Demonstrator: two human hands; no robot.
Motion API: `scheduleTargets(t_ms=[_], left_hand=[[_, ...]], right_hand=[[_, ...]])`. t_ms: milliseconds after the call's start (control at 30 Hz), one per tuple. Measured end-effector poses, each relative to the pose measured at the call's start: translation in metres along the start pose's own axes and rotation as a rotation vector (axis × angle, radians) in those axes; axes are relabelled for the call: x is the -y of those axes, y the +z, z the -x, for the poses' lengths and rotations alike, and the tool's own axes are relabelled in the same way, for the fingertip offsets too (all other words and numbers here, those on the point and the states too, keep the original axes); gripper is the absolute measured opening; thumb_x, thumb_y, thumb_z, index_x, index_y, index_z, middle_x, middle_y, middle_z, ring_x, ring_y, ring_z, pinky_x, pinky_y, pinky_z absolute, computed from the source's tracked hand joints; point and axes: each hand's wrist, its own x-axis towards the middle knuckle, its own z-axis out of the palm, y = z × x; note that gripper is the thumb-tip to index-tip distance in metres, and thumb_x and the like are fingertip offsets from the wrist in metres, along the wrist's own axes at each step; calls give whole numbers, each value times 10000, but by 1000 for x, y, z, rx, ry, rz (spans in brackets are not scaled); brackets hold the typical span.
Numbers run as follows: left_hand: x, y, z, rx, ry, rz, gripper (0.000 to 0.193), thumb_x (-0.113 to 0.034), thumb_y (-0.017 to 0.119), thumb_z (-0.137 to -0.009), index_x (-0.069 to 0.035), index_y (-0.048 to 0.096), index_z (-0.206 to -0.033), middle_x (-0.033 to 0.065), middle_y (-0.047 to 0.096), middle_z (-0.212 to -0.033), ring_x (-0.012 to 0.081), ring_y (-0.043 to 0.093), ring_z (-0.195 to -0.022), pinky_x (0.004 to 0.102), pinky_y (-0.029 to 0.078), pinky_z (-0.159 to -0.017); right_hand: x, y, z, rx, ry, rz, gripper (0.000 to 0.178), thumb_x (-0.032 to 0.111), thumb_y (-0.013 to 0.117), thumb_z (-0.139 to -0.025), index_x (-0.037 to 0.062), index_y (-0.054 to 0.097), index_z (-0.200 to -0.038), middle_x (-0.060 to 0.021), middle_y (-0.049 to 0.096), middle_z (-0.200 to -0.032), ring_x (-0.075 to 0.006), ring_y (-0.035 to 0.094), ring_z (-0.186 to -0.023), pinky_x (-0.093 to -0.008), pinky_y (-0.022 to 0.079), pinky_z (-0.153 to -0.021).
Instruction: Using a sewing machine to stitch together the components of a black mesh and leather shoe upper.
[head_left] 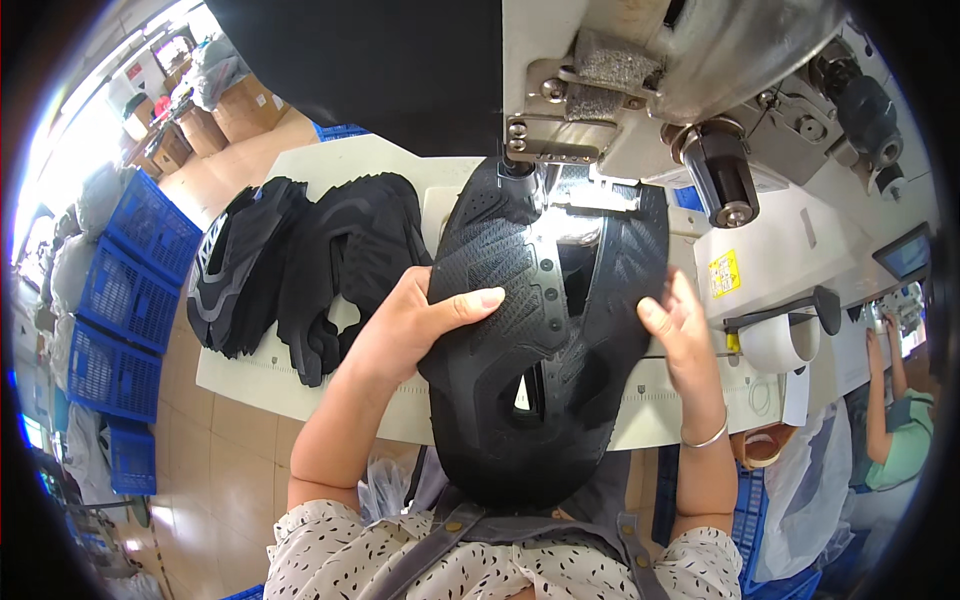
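Under the sewing machine head (pixel 565 135) at 1 o'clock lies a black shoe upper (pixel 480 410), its far end beneath the needle area and its rounded near end reaching down to 6 o'clock, past the front edge of the pale bench (pixel 250 378). The left hand (pixel 415 318) has a grip on the upper's 9 o'clock edge, thumb flat on top and fingers hidden underneath. The right hand (pixel 680 330), a bracelet (pixel 707 430) on its wrist, is at the 3 o'clock edge, thumb tip at the rim and fingers curled; whether its grip closes on the upper, I cannot tell.

Between 9 and 10 o'clock, two piles of black uppers (pixel 350 235) rest side by side on the bench. Beyond them at 9 o'clock, blue crates (pixel 120 290) line the floor, with cardboard boxes (pixel 245 108) at 10. A yellow label (pixel 725 273) sits at 3 o'clock, near a white cup-shaped holder (pixel 768 345).
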Motion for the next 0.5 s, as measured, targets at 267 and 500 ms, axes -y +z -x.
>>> scheduleTargets(t_ms=[267, 500], left_hand=[[19, 3, 26, -118, 87, 52, 256, -136, 663, -798, 52, 603, -959, 72, 638, -881, 117, 597, -766, 239, 493, -700], [21, 6, 27, -220, 225, -18, 192, -105, 652, -804, 35, 606, -927, 36, 625, -845, 80, 570, -729, 219, 483, -659]], right_hand=[[5, 23, 38, 1, 8, -129, 426, 42, 546, -831, -39, 373, -1212, -98, 520, -1115, -143, 490, -1028, -276, 365, -929], [7, 31, 58, -251, -71, -18, 410, 83, 548, -858, -59, 414, -1218, -85, 531, -1092, -126, 502, -968, -250, 385, -876]])
